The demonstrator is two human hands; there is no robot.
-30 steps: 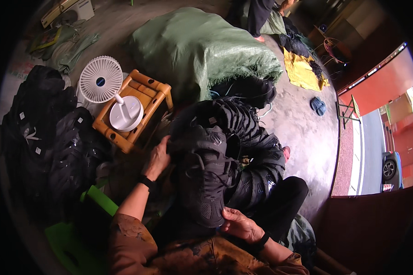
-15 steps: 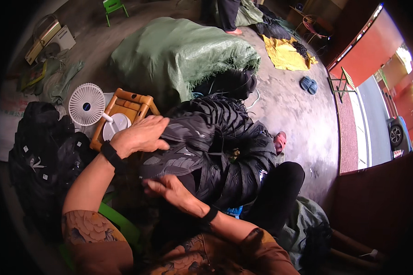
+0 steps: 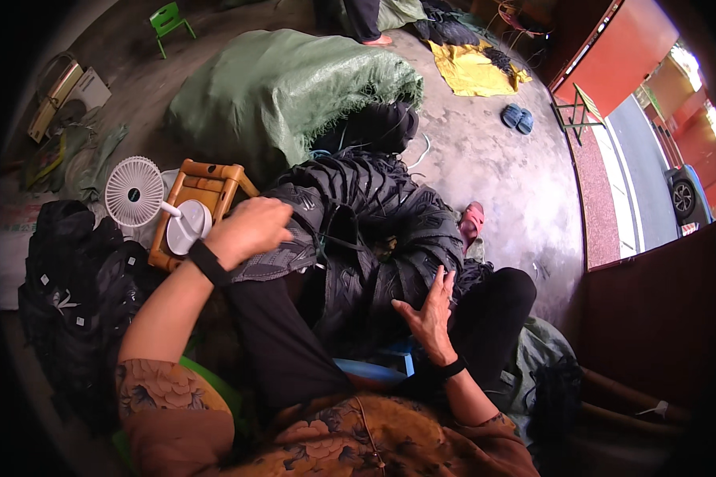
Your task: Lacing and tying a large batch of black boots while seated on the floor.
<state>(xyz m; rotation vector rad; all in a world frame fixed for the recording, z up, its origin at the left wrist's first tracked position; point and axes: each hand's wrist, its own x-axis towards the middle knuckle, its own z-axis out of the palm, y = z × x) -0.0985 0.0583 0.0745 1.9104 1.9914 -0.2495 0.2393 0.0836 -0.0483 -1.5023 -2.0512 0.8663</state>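
Note:
Black shoe uppers (image 3: 350, 179), nested one against another, form a ring in front of my knees. At the ring's left end, my left hand (image 3: 254, 228) is closed over a grey-black patterned upper (image 3: 282, 258); its fingertips are curled and partly hidden. My right hand (image 3: 431, 319) is open, with thumb and fingers apart, against the near right side of the ring. Inside the ring's dark middle, little can be made out. Part of a blue plastic thing (image 3: 374, 369) shows between my legs, under the uppers.
A bamboo stool (image 3: 207, 187) holds a white fan (image 3: 135, 192) at left. Black uppers (image 3: 75, 278) are heaped beside it. A large green woven sack (image 3: 247, 95) lies beyond the ring. Blue slippers (image 3: 517, 119) and a yellow sheet (image 3: 473, 70) lie on the floor. Another person's leg (image 3: 363, 20) shows at the back.
My right hand has moved right, from the ring's left end to its near right side, and spread. My left hand has curled and shifted slightly onto the patterned upper. The view has shifted a little.

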